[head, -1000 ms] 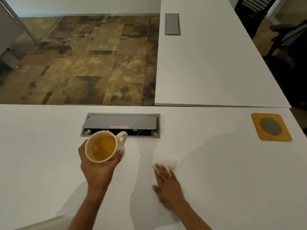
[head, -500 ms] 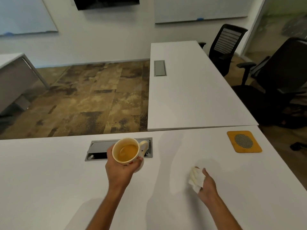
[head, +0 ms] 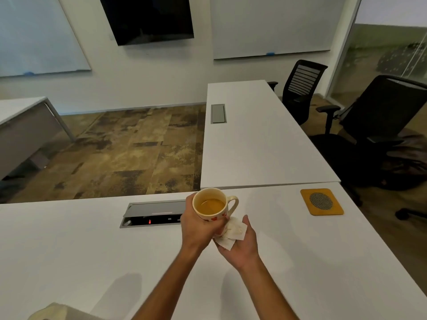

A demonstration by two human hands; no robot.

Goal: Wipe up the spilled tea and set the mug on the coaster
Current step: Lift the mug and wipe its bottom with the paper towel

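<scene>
- The cream ceramic mug [head: 213, 205], with red heart-like marks near its base and amber tea inside, is held up above the white table [head: 69, 250], its handle pointing right.
- The left hand [head: 196, 227] grips the mug's body, fingers curled round its near side.
- The right hand [head: 240, 245] sits just below and right of the mug, palm up, fingers curled under a crumpled white paper tissue [head: 231, 232] with faint yellow staining; the tissue touches the mug's underside.
- The mustard-yellow square coaster [head: 321, 202], with a round grey mesh centre, lies well apart to the right, near the table's far right corner.
- A grey recessed cable box [head: 152, 213] with its flap raised is set in the table just left of the mug; a small red light glows inside, and its tiny markings are too small to read.
- A second white table [head: 254, 139] abuts the far edge.
- Two black office chairs [head: 374, 125] stand to the right.
- No writing can be read on the mug.
</scene>
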